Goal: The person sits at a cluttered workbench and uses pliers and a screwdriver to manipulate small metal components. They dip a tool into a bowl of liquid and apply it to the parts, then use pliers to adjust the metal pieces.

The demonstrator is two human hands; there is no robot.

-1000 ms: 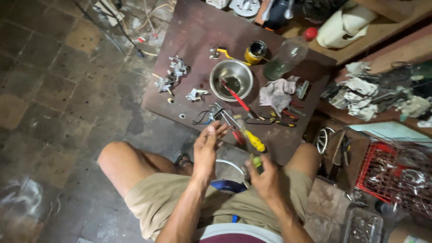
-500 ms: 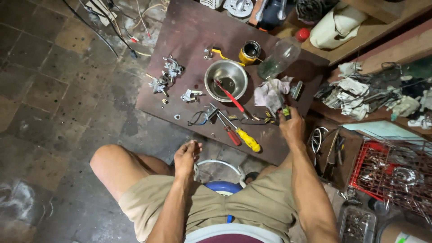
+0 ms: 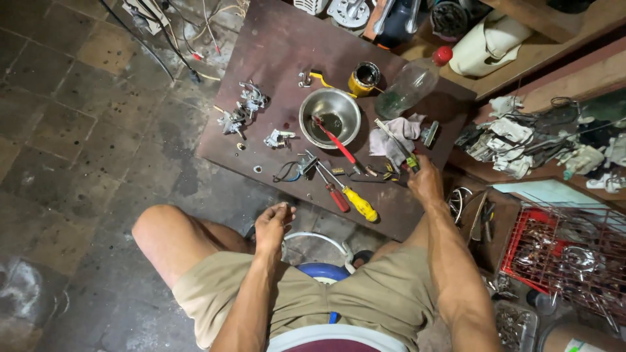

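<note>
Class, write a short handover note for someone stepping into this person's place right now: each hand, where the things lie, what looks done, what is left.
Left hand: curled by the knee, pinching a small part too small to identify.
Right hand: at the board's near edge, gripping a green-handled tool.
On the brown board: steel bowl, yellow-handled screwdriver, red-handled screwdriver, grey rag, carburettor-like metal parts.
Done: parts lie dismantled.
Left: they remain unassembled.

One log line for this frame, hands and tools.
right hand: grips green-handled tool over board | left hand: pinching small part, near knee
</note>
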